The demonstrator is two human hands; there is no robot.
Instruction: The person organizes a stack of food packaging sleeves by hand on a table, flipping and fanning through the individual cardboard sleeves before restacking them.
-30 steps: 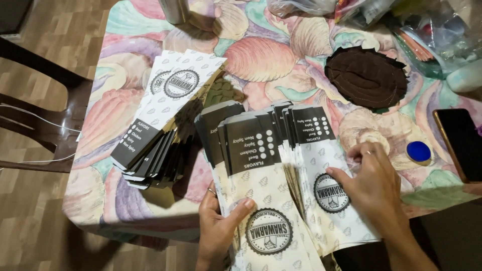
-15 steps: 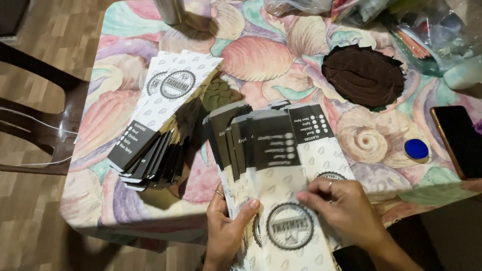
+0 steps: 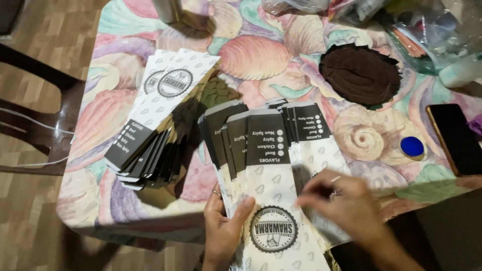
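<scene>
Paper sleeves (image 3: 273,200) fan out at the surface's (image 3: 261,55) near edge; my left grip (image 3: 223,228) pinches the fan's bottom, my right grip (image 3: 346,206), blurred, rests half-spread across them

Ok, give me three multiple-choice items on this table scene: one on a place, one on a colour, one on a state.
1. Where does the separate stack of white-and-black paper sleeves lie?
A. On the left of the table
B. On the chair
C. On the floor

2. What colour is the small round cap?
A. Red
B. Blue
C. Yellow

3. What is the left hand doing?
A. Resting empty
B. Holding the dark phone
C. Gripping the fanned bundle of paper sleeves

Answers: 1 A, it rests on the shell-patterned tablecloth left of the hands; 2 B, its top shows blue; 3 C, the thumb presses the bundle's front while the right hand touches the sleeves.
</scene>
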